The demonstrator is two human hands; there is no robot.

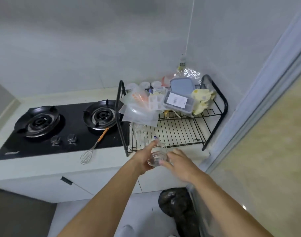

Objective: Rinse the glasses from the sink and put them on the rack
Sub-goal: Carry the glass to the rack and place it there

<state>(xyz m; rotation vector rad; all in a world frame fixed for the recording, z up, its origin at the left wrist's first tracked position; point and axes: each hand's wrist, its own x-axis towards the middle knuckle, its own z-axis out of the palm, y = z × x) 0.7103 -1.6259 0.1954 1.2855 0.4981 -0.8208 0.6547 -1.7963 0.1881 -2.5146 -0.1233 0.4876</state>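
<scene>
Head view, fingers: the left hand wraps its fingers round the glass from the left, with one finger lying up the wall toward the rim. The right hand has its fingers straight and slightly spread, tips touching the glass near its base without curling round it.
Glass: held tilted in the air, just in front of the rack's lower tier and over the counter edge; not yet set down.
Done: several clear glasses stand crowded at the left end of the lower tier; the count is too blurred to tell.
Left: this glass needs a spot, likely on the bare wire beside the others. The sink is out of view, so what remains there cannot be told.
Materials: the glass is clear, smooth and cylindrical, and probably wet and slippery.
Rack: a thin black wire grid in a rounded tube frame; the upper tier is piled with crinkly plastic bags and grey lidded boxes.
Beyond: a glossy black hob, with a wire whisk with an orange handle lying across its edge.
</scene>
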